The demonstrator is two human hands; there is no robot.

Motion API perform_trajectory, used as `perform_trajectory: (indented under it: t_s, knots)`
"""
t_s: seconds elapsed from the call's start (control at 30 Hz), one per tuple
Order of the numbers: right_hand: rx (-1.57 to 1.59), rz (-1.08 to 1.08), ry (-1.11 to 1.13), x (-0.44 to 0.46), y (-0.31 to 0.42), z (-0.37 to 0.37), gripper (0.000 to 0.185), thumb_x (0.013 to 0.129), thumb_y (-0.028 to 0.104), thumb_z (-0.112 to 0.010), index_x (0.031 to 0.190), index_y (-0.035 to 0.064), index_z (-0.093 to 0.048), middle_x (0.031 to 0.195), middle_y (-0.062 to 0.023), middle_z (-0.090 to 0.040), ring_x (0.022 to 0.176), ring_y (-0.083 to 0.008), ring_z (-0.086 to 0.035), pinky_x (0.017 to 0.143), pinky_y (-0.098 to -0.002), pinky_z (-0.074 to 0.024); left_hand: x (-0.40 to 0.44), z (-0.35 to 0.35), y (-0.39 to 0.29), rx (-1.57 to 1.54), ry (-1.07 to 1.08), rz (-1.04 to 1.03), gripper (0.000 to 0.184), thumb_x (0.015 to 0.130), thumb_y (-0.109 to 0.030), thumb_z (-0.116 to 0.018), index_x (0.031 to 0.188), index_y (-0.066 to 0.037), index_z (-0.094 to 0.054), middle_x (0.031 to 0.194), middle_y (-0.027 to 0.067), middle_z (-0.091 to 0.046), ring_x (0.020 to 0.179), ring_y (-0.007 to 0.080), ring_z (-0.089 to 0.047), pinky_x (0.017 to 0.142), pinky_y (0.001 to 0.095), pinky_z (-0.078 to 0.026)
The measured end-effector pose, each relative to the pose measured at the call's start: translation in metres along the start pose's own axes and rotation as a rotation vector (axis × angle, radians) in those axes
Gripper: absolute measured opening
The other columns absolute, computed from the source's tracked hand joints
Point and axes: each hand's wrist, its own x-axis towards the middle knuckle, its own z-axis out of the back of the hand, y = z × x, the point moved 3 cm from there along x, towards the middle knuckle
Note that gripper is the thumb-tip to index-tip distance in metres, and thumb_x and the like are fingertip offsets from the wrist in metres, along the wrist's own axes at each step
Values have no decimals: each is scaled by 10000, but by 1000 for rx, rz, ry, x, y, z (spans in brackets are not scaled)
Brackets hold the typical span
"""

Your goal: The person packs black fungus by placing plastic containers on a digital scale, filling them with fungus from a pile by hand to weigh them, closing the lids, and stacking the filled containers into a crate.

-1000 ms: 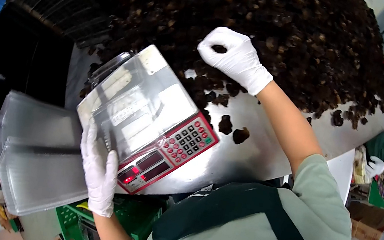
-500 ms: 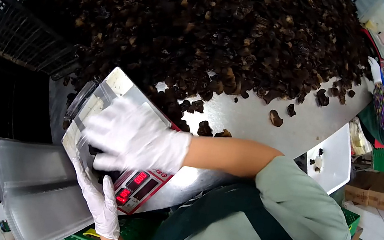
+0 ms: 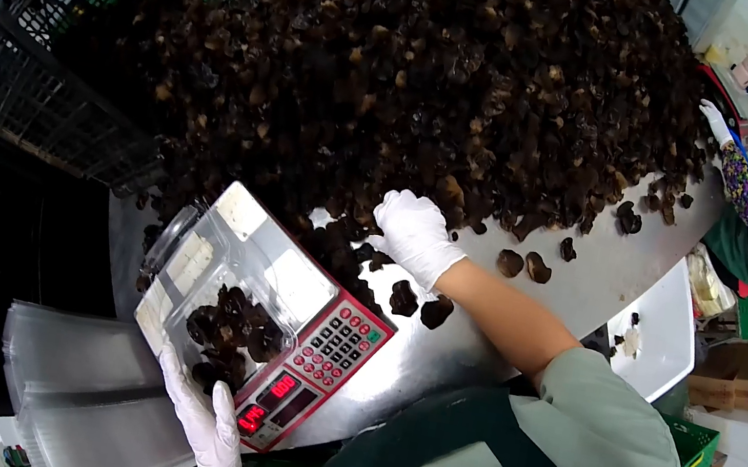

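Dark wood ear mushrooms lie in a clear plastic tray on a red and silver weighing scale with lit red digits. My left hand, in a white glove, rests at the tray's near-left end, fingers stretched and thumb apart, without gripping. At the front edge of a big heap of wood ear mushrooms is my gloved right hand, its fingers curled in. Whatever those fingers may hold is hidden.
Clear flat bags are stacked left of the scale. Dark crates stand behind them. Loose mushrooms lie on the metal table. A white tub is on the right. Beyond it, a co-worker's gloved hand touches the heap.
My right hand has moved from over the tray, up and right, to the heap's edge. The tray's mushrooms and the scale's keypad now show. My left hand stays by the tray.
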Motion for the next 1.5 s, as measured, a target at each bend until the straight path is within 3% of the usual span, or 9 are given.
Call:
perform_trajectory:
  t_s: [0.13,0.27,0.33,0.53,0.67,0.8,1.2,1.33,1.5]
  knots:
    - [40,-29,20,18,-3,-24,161,776,146,-711,886,40,-761,875,-163,-747,912,-328,-741,772,-432,-589,-3,5,3,55,4,22,778,1004,-207,-573,1621,45,-172,1672,250,-201,1557,367,-211,1270,467,-138]
    - [886,-34,-93,-4,-32,14,194,871,165,-647,1013,68,-737,868,-110,-730,813,-238,-719,727,-374,-562,0,5,-4,94,21,17,777,1001,-218,-582,1624,28,-189,1665,256,-213,1554,375,-218,1267,472,-149]
    - [1443,-173,124,-7,-55,4,212,924,97,-608,1100,51,-717,833,-66,-694,782,-178,-695,692,-306,-560,0,7,-2,126,23,20,770,1003,-223,-581,1624,23,-199,1664,257,-219,1553,378,-221,1266,472,-154]
    - [2098,-48,382,-5,-57,11,423,985,110,-439,1392,70,-547,1254,-136,-657,964,-190,-680,619,-243,-515,-2,8,2,186,25,26,745,1009,-240,-571,1619,18,-231,1659,261,-236,1551,384,-228,1265,469,-163]
    - [2105,-113,313,11,-45,-3,475,967,77,-386,1425,48,-509,1293,-170,-658,1014,-251,-691,763,-388,-564,-2,8,2,185,25,33,746,1007,-241,-571,1617,25,-234,1660,265,-237,1550,386,-231,1264,470,-164]
    - [1974,-136,273,7,-33,10,488,972,22,-469,1460,6,-467,1335,-210,-641,1141,-292,-684,850,-362,-600,-1,9,1,201,41,38,741,1007,-241,-567,1615,28,-240,1659,267,-238,1548,389,-234,1263,472,-165]
    - [1516,-168,123,-8,-24,15,81,999,115,-667,1041,47,-678,894,-39,-729,756,-105,-714,620,-227,-559,1,8,-3,225,46,36,729,1003,-259,-575,1607,16,-274,1652,269,-247,1539,395,-246,1258,482,-179]
    - [1527,-259,196,-32,0,45,77,966,51,-685,1031,12,-671,857,-24,-685,730,-92,-668,633,-238,-546,-4,20,-50,711,-148,-209,693,917,-119,-668,1542,14,-400,1595,281,-322,1500,459,-287,1156,554,-371]
    - [1562,-83,392,-73,26,62,83,975,103,-681,1018,32,-687,847,-32,-700,695,-74,-650,632,-227,-533,20,-37,-124,355,166,-480,662,855,-80,-741,1469,-11,-503,1464,321,-475,1262,468,-573,1008,462,-517]
